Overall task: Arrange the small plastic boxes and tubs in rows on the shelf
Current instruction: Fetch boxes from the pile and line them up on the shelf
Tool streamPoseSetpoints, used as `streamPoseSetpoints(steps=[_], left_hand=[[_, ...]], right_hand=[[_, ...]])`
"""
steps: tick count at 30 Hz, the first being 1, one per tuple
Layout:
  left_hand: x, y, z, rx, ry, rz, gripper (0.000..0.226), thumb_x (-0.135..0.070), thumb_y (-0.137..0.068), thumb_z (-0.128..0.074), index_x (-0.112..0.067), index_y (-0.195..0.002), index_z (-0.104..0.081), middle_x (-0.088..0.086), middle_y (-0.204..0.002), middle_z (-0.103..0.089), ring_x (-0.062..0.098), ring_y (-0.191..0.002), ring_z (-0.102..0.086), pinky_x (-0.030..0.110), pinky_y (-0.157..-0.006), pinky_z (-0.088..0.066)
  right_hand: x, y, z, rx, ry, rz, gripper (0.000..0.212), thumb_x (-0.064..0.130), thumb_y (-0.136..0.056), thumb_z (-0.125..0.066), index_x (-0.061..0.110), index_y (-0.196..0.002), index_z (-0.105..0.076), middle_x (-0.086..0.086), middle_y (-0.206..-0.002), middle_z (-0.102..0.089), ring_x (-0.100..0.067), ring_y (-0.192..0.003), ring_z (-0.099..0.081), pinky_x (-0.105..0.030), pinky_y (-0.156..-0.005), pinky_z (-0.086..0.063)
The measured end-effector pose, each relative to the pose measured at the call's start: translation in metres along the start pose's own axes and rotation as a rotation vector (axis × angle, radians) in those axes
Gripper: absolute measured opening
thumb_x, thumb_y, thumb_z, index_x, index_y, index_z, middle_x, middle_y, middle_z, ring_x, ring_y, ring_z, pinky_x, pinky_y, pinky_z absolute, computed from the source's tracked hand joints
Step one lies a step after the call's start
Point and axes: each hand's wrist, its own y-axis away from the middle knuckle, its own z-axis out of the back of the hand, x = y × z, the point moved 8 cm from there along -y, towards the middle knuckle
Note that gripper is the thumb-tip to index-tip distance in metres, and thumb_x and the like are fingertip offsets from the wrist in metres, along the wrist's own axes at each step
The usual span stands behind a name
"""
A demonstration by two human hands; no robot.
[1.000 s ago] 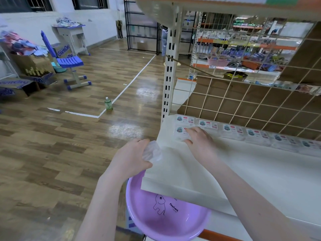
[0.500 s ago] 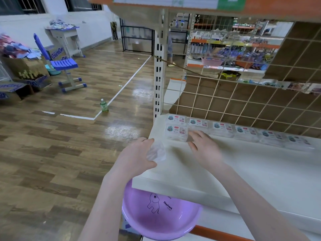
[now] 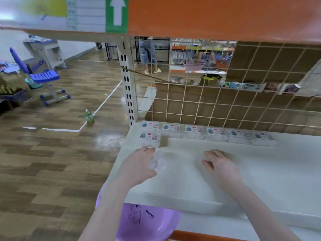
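Observation:
Several small clear plastic boxes with labels stand in a row (image 3: 208, 132) along the back of the white shelf (image 3: 260, 171), against the wire grid. One more labelled box (image 3: 149, 137) sits in front of the row at its left end. My left hand (image 3: 139, 164) holds a clear plastic box (image 3: 157, 161) over the shelf's left part, just in front of that box. My right hand (image 3: 220, 166) hovers over the middle of the shelf with relaxed fingers and holds nothing.
A purple basin (image 3: 144, 223) sits below the shelf's front edge under my left arm. An orange-fronted shelf (image 3: 217, 18) hangs close overhead. A steel upright (image 3: 127, 87) marks the left end. On the wooden floor stand a green bottle (image 3: 89, 116) and a blue chair (image 3: 43, 79).
My right hand has pulled back from the boxes at the left end toward the shelf's middle. My left hand has carried its clear box forward over the shelf. The camera has dipped lower.

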Motion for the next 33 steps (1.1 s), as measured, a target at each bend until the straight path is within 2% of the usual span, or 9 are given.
streamPoseSetpoints(steps=[5, 10, 17, 23, 24, 26, 29, 31, 33], left_hand=[[-0.02, -0.014, -0.018, 0.029, -0.012, -0.032, 0.074, -0.03, -0.079, -0.063, -0.017, -0.144, -0.031, -0.001, -0.138, -0.041, 0.018, -0.125, -0.041, 0.027, -0.097, -0.037], [-0.028, -0.019, -0.026, 0.067, -0.023, -0.048, 0.078, -0.033, -0.077, -0.066, -0.015, -0.144, -0.031, 0.002, -0.136, -0.039, 0.02, -0.124, -0.038, 0.024, -0.098, -0.034], [-0.033, -0.016, -0.021, 0.08, -0.098, -0.039, 0.066, -0.036, -0.072, -0.071, -0.011, -0.129, -0.049, 0.005, -0.121, -0.045, 0.023, -0.112, -0.046, 0.034, -0.093, -0.041], [-0.036, -0.014, -0.012, 0.11, 0.042, -0.029, 0.055, -0.04, -0.078, -0.069, -0.02, -0.127, -0.058, -0.005, -0.126, -0.055, 0.014, -0.117, -0.048, 0.025, -0.096, -0.037], [-0.036, -0.014, -0.012, 0.134, 0.089, -0.022, 0.049, -0.041, -0.078, -0.068, -0.021, -0.122, -0.062, -0.007, -0.119, -0.059, 0.012, -0.111, -0.051, 0.025, -0.092, -0.04], [-0.038, -0.015, -0.014, 0.187, 0.194, -0.026, 0.033, -0.041, -0.077, -0.066, -0.014, -0.095, -0.067, -0.003, -0.089, -0.06, 0.012, -0.084, -0.053, 0.025, -0.072, -0.04], [-0.042, -0.015, -0.015, 0.251, 0.378, -0.012, 0.03, -0.034, -0.082, -0.065, -0.01, -0.07, -0.051, -0.001, -0.073, -0.042, 0.01, -0.065, -0.039, 0.025, -0.061, -0.03], [-0.042, -0.018, -0.014, 0.254, 0.433, -0.005, 0.018, -0.03, -0.084, -0.066, -0.016, -0.076, -0.057, -0.005, -0.076, -0.047, 0.009, -0.067, -0.042, 0.022, -0.063, -0.033], [-0.04, -0.023, -0.012, 0.225, 0.458, 0.01, 0.009, -0.029, -0.084, -0.068, -0.021, -0.088, -0.069, -0.015, -0.081, -0.06, -0.003, -0.067, -0.054, 0.012, -0.066, -0.04]], right_hand=[[-0.021, -0.007, 0.0, -0.012, -0.045, 0.0, 0.032, 0.033, -0.094, -0.051, 0.018, -0.122, -0.058, 0.0, -0.126, -0.053, -0.023, -0.116, -0.048, -0.032, -0.094, -0.038], [-0.029, -0.012, 0.002, -0.066, -0.149, -0.014, 0.025, 0.026, -0.091, -0.057, 0.014, -0.112, -0.064, -0.003, -0.116, -0.057, -0.024, -0.109, -0.05, -0.034, -0.087, -0.043], [-0.034, -0.013, -0.002, -0.077, -0.201, -0.027, 0.027, 0.026, -0.091, -0.055, 0.016, -0.115, -0.063, 0.0, -0.119, -0.055, -0.022, -0.111, -0.048, -0.033, -0.089, -0.041], [-0.037, -0.014, -0.004, -0.084, -0.211, -0.03, 0.028, 0.027, -0.091, -0.055, 0.018, -0.117, -0.062, 0.002, -0.12, -0.055, -0.02, -0.113, -0.045, -0.031, -0.087, -0.04], [-0.038, -0.014, -0.004, -0.085, -0.216, -0.029, 0.028, 0.027, -0.091, -0.055, 0.018, -0.117, -0.062, 0.002, -0.12, -0.055, -0.02, -0.113, -0.046, -0.031, -0.087, -0.04], [-0.037, -0.015, -0.005, -0.083, -0.22, -0.023, 0.029, 0.027, -0.091, -0.055, 0.018, -0.117, -0.062, 0.002, -0.121, -0.055, -0.021, -0.113, -0.046, -0.031, -0.088, -0.04], [-0.037, -0.014, -0.005, -0.078, -0.234, -0.009, 0.029, 0.027, -0.092, -0.055, 0.018, -0.118, -0.061, 0.002, -0.121, -0.054, -0.02, -0.114, -0.046, -0.03, -0.087, -0.04], [-0.037, -0.014, -0.004, -0.079, -0.234, -0.008, 0.029, 0.028, -0.092, -0.055, 0.018, -0.119, -0.061, 0.002, -0.122, -0.053, -0.019, -0.115, -0.046, -0.029, -0.088, -0.04], [-0.037, -0.013, -0.004, -0.076, -0.233, -0.002, 0.029, 0.028, -0.092, -0.054, 0.019, -0.119, -0.061, 0.003, -0.122, -0.053, -0.019, -0.115, -0.045, -0.029, -0.089, -0.039]])
